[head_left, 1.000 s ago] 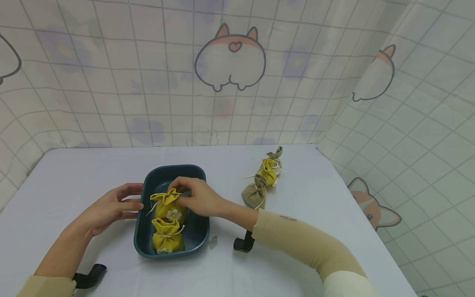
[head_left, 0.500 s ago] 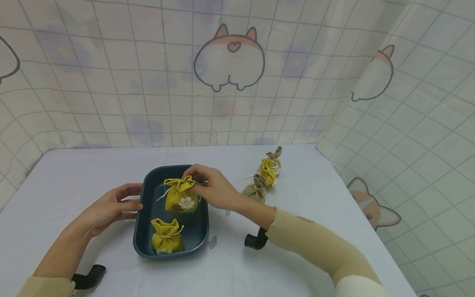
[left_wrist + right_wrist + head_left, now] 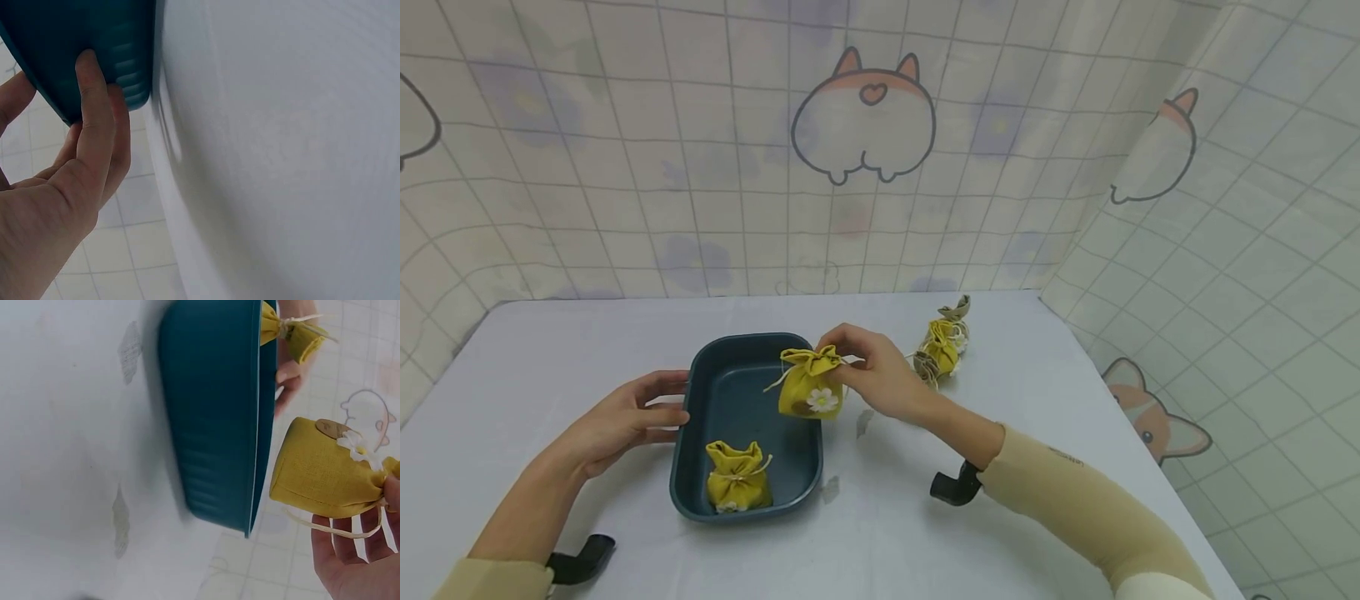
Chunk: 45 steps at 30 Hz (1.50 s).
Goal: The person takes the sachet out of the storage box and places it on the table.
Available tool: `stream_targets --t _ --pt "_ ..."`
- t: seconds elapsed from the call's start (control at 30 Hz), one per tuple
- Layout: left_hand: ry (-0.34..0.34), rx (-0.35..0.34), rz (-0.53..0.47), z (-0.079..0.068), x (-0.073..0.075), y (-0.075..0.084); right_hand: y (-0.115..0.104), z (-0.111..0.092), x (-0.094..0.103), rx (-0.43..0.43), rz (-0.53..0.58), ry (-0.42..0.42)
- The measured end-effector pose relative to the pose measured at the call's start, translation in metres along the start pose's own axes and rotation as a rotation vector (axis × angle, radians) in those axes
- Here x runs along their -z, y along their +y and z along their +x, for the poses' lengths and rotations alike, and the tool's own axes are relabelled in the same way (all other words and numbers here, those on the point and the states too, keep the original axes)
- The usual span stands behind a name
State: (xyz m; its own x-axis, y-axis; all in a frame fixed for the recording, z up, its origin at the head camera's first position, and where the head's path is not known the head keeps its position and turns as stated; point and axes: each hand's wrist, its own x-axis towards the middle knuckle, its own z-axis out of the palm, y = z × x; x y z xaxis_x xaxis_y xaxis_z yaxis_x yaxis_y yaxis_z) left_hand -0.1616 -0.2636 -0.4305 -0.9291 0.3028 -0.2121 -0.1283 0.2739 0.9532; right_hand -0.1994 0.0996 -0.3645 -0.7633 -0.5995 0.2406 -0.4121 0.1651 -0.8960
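My right hand point(image 3: 880, 373) pinches a yellow drawstring pouch point(image 3: 808, 392) by its gathered neck, holding it up over the right rim of a dark teal tray point(image 3: 808, 487). A white flower and a brown tag decorate this pouch, plain in the right wrist view point(image 3: 325, 472). Another yellow pouch point(image 3: 739, 479) sits upright in the tray's near left part. At the tray's left side, my left hand point(image 3: 617, 425) touches the outer wall with nearly straight fingers; the left wrist view shows these fingers point(image 3: 94, 100) against the wall.
Several pouches stand in a row at the back right: a yellow one point(image 3: 942, 346), a greenish-grey one point(image 3: 957, 310) behind it and another point(image 3: 927, 367) partly hidden by my right hand. A white cloth covers the table point(image 3: 880, 542). Grey patches point(image 3: 830, 489) mark the cloth beside the tray.
My right hand has lifted the yellow pouch out of its place in the tray and carried it right, to above the tray's right rim. The left hand has stayed put.
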Motion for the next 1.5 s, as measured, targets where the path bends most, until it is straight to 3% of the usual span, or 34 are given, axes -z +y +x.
stream_targets --t 1.0,1.5 --pt "0.011 0.004 0.005 -0.001 0.0 0.001 0.018 -0.064 0.049 -0.083 -0.03 0.143" --pt "0.016 0.017 0.004 -0.002 -0.001 0.003 0.017 -0.072 0.08 -0.132 -0.049 0.29"
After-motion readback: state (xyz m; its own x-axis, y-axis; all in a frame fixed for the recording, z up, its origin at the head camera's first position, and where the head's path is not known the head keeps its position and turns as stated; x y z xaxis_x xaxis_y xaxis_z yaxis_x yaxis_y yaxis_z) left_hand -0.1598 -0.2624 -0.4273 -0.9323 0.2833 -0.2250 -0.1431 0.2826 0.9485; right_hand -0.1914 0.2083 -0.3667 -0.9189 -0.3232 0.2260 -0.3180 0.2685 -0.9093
